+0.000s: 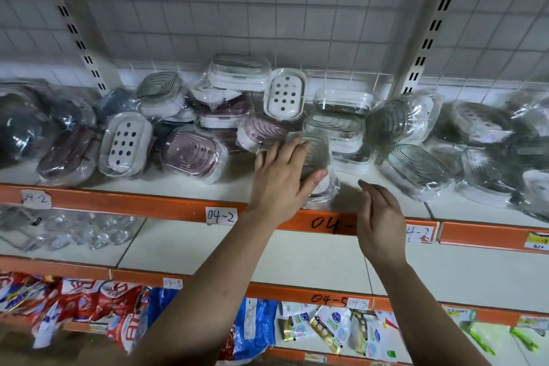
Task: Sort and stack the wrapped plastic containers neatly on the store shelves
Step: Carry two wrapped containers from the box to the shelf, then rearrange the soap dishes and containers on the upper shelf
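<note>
Clear-wrapped grey container (318,154) sits near the shelf (178,189) front, held by the left hand (282,181): fingers curl over its far-left edge, thumb across its near side. Right hand (378,217) hovers just right of that thumb, fingers together, loosely bent, holding nothing.

2 bare arms are seen. left forearm (208,291) & right forearm (430,315) are uncovered from wrist to frame edge. left hand (282,178) & right hand (377,217) are shown bare as well. nails are kept short & plain, as seen on the l. thumb.
</note>
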Demonstrator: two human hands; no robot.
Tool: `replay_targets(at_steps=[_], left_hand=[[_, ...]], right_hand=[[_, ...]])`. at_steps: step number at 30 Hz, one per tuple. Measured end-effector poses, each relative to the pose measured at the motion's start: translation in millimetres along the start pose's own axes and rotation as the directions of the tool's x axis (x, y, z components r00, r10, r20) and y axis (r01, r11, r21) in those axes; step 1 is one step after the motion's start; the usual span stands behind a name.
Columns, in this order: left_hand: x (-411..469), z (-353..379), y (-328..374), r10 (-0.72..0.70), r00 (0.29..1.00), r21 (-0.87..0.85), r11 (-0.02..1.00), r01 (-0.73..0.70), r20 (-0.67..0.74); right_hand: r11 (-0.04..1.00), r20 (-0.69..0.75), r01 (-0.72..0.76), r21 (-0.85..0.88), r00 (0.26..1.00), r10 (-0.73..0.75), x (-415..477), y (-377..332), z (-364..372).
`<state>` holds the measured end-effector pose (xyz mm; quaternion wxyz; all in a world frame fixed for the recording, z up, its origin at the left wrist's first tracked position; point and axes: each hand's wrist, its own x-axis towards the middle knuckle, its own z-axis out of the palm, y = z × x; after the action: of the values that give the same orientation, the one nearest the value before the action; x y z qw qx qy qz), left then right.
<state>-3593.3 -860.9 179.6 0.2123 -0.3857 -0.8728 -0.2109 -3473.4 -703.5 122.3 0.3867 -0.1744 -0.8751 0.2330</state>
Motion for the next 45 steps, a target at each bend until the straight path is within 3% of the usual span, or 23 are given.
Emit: replay_targets(at_steps=[5, 16, 19, 23, 26, 30, 34, 45], left_hand=[[-14.4, -26.1, -12.6, -0.032, 0.996, -0.028, 0.999, 0.030, -0.087], [-71.1, -102.0, -145.4, -0.223, 0.958, 0.036, 0.972, 0.233, -0.180], [-83.3, -119.1, -193.8, -0.258, 0.946, 0.017, 0.964, 0.267, -0.195], [-99.5, -135.8, -253.0, -0.243, 0.950, -0.007, 0.969, 0.247, -0.195], [-112.4, -144.7, -291.9, -0.204, 0.959, 0.005, 0.978, 0.209, -0.199], [-126.0, -150.6, -331.2, -0.224, 0.960, 0.013, 0.973, 0.229, -0.167], [-131.8, -149.5, -358.6, -0.255, 0.958, -0.015, 0.967, 0.255, -0.133], [-114.2, -130.7, -376.6, -0.334, 0.941, -0.047, 0.942, 0.332, -0.051]], right_hand=[[0.981, -0.106, -0.047, 0.188, 0.992, 0.068, 13.2, -29.6, -14.6], [0.931, -0.159, 0.301, 0.207, 0.949, -0.272, 34.3, -145.5, 34.0], [0.914, -0.071, 0.362, 0.183, 0.932, -0.355, 32.6, -174.2, 71.3], [0.899, 0.184, 0.416, 0.136, 0.881, -0.435, 37.3, -192.4, 129.3], [0.916, 0.303, 0.390, 0.094, 0.865, -0.399, 42.5, -198.8, 158.8], [0.941, 0.317, 0.339, -0.019, 0.894, -0.316, 42.5, -210.8, 175.0], [0.951, 0.248, 0.279, -0.133, 0.938, -0.240, 40.6, -227.7, 179.8], [0.967, 0.036, 0.153, -0.204, 0.988, -0.149, 13.0, -258.9, 167.0]])
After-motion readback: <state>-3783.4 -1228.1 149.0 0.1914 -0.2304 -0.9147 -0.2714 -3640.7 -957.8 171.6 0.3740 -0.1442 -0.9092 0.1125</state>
